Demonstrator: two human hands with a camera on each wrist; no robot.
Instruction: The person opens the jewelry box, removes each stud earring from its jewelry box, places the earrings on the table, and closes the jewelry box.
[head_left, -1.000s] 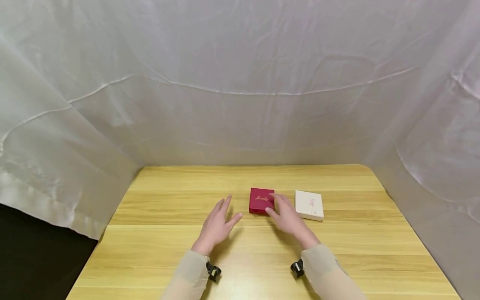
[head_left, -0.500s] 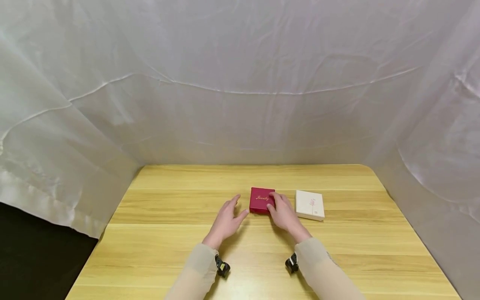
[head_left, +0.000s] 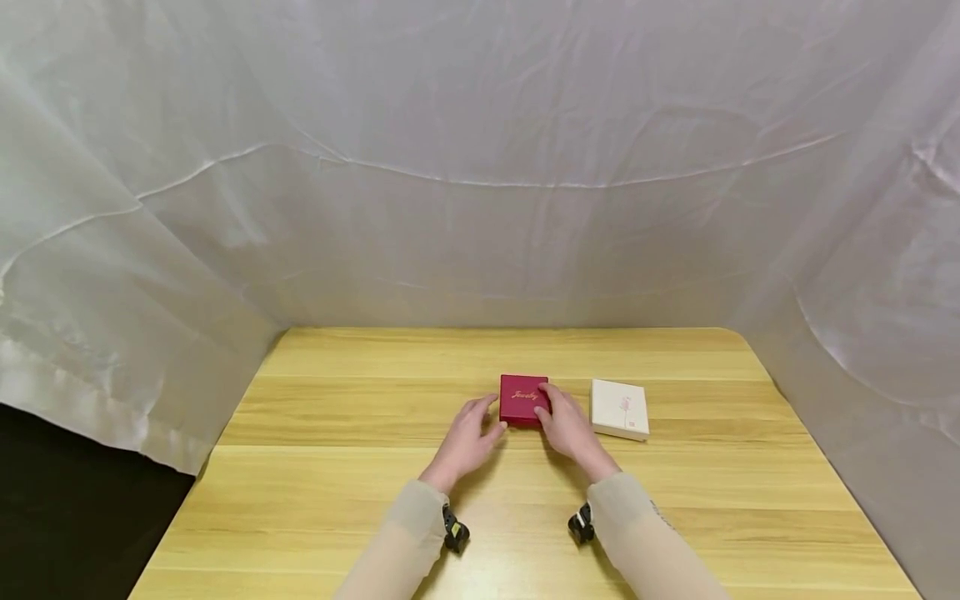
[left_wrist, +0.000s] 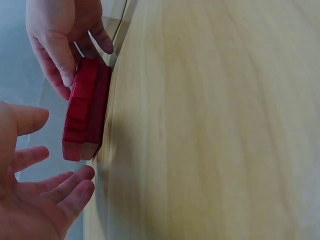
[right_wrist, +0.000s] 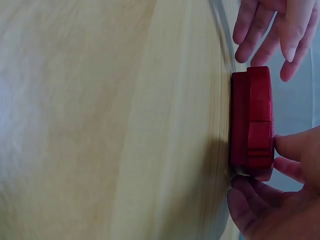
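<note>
A small red jewelry box (head_left: 519,405) with gold lettering on its lid lies on the wooden table, and the wrist views show a ribbon-like bow on its front side. My right hand (head_left: 573,432) is at the box's right side; in the right wrist view its thumb (right_wrist: 295,146) is against the lid while other fingers curl at the side and lower edge. On the opposite side, my left hand (head_left: 465,440) is spread with loosely bent fingers. Its fingertips (left_wrist: 84,173) come close to the box's left side, with a small gap in the left wrist view.
A white square box (head_left: 619,408) with a pink flower print lies just right of my right hand. Grey-white cloth (head_left: 480,250) hangs behind the table (head_left: 360,483) and along both sides. A small black wrist camera (head_left: 455,531) sits on my left cuff.
My left hand has moved right and slightly forward, up to the box's left side. My right hand has settled onto the jewelry box's right edge. Both boxes stay in place.
</note>
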